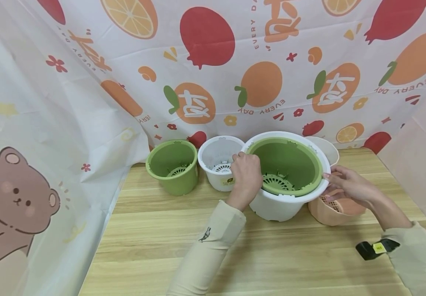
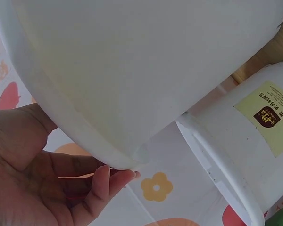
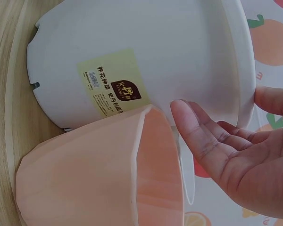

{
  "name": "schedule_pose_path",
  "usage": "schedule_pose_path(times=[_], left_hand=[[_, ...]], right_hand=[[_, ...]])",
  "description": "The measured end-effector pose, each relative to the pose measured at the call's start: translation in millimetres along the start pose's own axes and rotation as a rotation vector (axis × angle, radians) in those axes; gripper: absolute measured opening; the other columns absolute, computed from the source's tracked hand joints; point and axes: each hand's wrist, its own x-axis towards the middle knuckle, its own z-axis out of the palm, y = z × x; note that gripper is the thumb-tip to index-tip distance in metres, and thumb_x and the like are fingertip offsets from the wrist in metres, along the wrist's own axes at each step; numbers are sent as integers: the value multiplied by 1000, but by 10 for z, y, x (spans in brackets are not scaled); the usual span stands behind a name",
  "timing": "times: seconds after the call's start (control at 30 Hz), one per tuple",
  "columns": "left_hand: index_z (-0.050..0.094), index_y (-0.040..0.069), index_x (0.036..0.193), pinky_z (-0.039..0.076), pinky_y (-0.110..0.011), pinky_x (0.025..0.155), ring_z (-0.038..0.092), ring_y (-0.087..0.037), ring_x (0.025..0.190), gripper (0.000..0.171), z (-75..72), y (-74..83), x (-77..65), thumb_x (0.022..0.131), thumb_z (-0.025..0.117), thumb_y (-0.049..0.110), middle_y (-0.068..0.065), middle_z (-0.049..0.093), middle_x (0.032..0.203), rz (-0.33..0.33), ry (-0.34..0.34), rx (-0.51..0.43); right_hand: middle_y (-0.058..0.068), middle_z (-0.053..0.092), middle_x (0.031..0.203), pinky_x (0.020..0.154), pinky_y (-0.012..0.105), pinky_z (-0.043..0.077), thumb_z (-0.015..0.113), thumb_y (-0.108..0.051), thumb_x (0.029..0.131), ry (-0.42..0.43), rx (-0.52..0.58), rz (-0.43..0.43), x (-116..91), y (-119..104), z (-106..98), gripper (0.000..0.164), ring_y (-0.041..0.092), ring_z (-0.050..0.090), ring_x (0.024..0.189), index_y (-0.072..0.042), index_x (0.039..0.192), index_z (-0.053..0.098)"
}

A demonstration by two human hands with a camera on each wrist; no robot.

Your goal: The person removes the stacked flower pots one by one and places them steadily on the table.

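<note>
A large white flowerpot (image 1: 278,207) stands on the table with a green flowerpot (image 1: 284,164) nested inside it. My left hand (image 1: 247,174) grips the white pot's rim on the left; in the left wrist view its fingers curl under that rim, and the thumb tip is hidden. At the opposite side my right hand (image 1: 353,185) holds the same rim. The right wrist view shows its thumb on the rim and its fingers against the outer wall, above a yellow-green label (image 3: 115,82). Just below this hand sits a peach pot (image 1: 332,211).
Left of the large pot stand a smaller white pot (image 1: 222,158) with a label and another green pot (image 1: 177,181). A white rim (image 1: 325,148) shows behind, at the right. The wooden table (image 1: 153,242) meets a fruit-printed cloth (image 1: 220,102) at the back.
</note>
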Motion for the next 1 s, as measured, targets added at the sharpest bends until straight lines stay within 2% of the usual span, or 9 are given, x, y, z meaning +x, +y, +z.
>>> schedule_pose_path(times=[0.4, 1.0], left_hand=[[69, 10, 76, 47, -28, 48, 51, -21, 70, 5, 11, -6, -1, 71, 69, 11, -9, 56, 75, 10, 14, -13], [70, 9, 78, 47, -27, 51, 51, -21, 71, 8, 8, -7, 6, 71, 68, 12, -10, 58, 76, 22, 8, 19]], right_hand=[[11, 61, 89, 71, 48, 54, 42, -19, 98, 1, -4, 0, 1, 6, -4, 36, 26, 64, 79, 10, 116, 30], [11, 61, 89, 71, 49, 53, 42, -20, 98, 11, -20, 7, -1, -12, 5, 39, 27, 64, 80, 12, 118, 29]])
